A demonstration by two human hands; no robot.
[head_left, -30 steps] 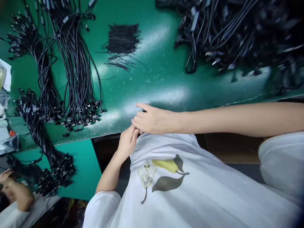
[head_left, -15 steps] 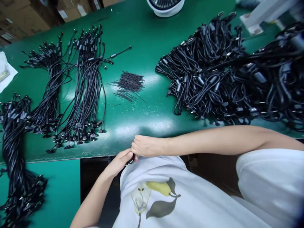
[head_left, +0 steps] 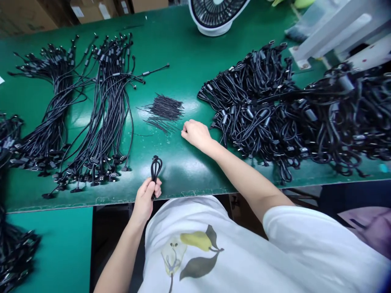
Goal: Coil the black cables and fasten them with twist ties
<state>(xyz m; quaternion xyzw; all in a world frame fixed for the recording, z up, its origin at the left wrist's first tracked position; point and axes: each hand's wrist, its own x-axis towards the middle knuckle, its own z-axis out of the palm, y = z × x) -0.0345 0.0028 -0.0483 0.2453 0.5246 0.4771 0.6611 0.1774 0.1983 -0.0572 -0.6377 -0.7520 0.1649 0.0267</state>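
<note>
My left hand (head_left: 146, 198) is closed around a short black cable folded into a loop (head_left: 155, 167), held upright over the near edge of the green table (head_left: 189, 162). My right hand (head_left: 195, 132) rests on the table farther out, fingers curled with the tips pinched, right beside a small heap of thin black twist ties (head_left: 165, 110). What the fingertips hold, if anything, is hidden. A large tangled pile of black cables (head_left: 275, 110) lies just right of that hand.
Laid-out bundles of black cables (head_left: 97, 114) cover the left of the table, with more at the far left edge (head_left: 9, 138). A white fan (head_left: 215, 14) stands at the back. A white bracket (head_left: 336, 32) sits at the back right. Cardboard boxes (head_left: 91, 6) lie beyond the table.
Both hands were together at the table's near edge. Now the right hand has reached forward to the twist ties, and the left hand holds the looped cable up alone.
</note>
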